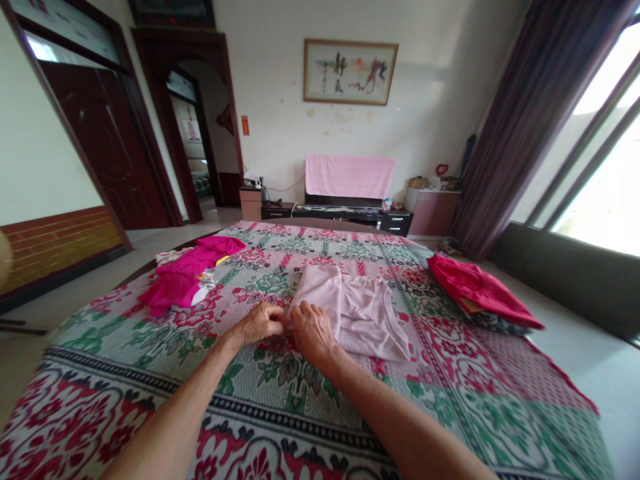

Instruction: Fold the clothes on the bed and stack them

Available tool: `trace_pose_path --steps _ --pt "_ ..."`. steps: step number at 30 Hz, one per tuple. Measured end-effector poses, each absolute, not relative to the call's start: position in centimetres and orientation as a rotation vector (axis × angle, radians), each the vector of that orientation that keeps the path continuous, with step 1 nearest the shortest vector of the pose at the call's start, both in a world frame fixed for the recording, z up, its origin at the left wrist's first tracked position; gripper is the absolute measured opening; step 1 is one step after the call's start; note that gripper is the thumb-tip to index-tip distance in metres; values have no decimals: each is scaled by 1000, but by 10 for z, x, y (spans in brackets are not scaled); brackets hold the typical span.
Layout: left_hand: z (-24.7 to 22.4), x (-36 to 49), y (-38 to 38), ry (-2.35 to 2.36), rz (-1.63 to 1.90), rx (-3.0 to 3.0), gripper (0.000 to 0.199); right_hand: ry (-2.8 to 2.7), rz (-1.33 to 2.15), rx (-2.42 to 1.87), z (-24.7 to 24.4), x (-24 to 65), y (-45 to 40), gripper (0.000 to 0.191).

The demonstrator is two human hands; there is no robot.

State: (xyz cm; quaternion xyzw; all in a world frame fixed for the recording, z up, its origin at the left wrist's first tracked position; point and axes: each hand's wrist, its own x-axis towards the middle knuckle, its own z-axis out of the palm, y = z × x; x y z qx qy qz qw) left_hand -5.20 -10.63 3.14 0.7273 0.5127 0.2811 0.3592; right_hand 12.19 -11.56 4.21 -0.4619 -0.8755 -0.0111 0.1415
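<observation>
A pale pink garment (367, 310) lies partly folded on the patterned cloth (280, 287) in the middle of the table, its left part doubled over. My right hand (313, 327) rests on the left near corner of the garment, fingers curled over its edge. Close beside it, my left hand (263, 322) is closed in a pinch at the same left edge. What the left fingertips grip is mostly hidden, but they meet the garment's corner. Wrinkles run across the garment's right part.
Bright magenta clothes (187, 273) lie heaped at the left of the table. A stack with a red folded garment (483, 290) on top sits near the right edge. Beyond the table, a pink towel (350, 177) covers a screen on a black cabinet (277, 212).
</observation>
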Motion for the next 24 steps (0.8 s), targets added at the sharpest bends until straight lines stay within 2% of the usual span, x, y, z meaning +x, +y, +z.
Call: trace_pose_path --steps 6,10,16,20,24 --pt "34 -48 -108 1345 579 2034 19 -2647 156 -1236 49 144 -108 22" --pt "30 -47 -106 1429 719 1967 24 -2726 468 -1105 66 173 -89 19" --pt "25 -35 -88 1664 1144 2029 30 -2201 192 -1226 58 196 -58 29" --pt "20 -18 -69 1620 1134 2226 38 -2261 179 -1195 34 196 -51 33" --pt "9 -5 -57 1563 1015 2344 40 -2279 184 -1260 22 200 -49 29"
